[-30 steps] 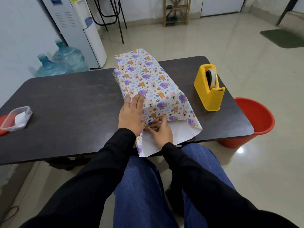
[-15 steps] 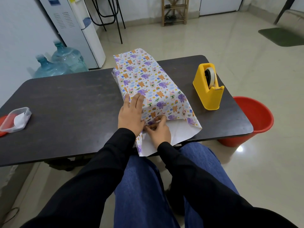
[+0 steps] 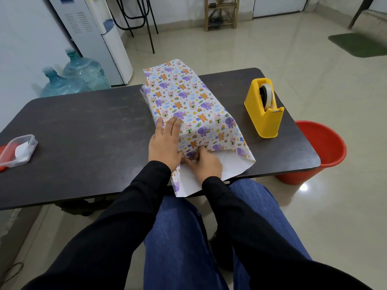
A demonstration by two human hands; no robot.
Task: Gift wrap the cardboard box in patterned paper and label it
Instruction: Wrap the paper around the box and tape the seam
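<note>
Our left hand (image 3: 165, 141) lies flat, fingers straight, on the patterned paper (image 3: 188, 97) covering the cardboard box at mid-worktop (image 3: 83, 132). Our right hand (image 3: 206, 164), fingers curled, pinches the paper's fold by the near edge, where its white underside overhangs. A yellow tape dispenser (image 3: 263, 109) stands near the right edge.

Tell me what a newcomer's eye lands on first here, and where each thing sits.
Bright patterned paper, folded round the box, lies in the middle of the dark table, the left hand pressing flat on top and the right hand pinching its near end. A yellow tape dispenser stands to its right, with a red bucket on the floor beyond that table edge.
</note>
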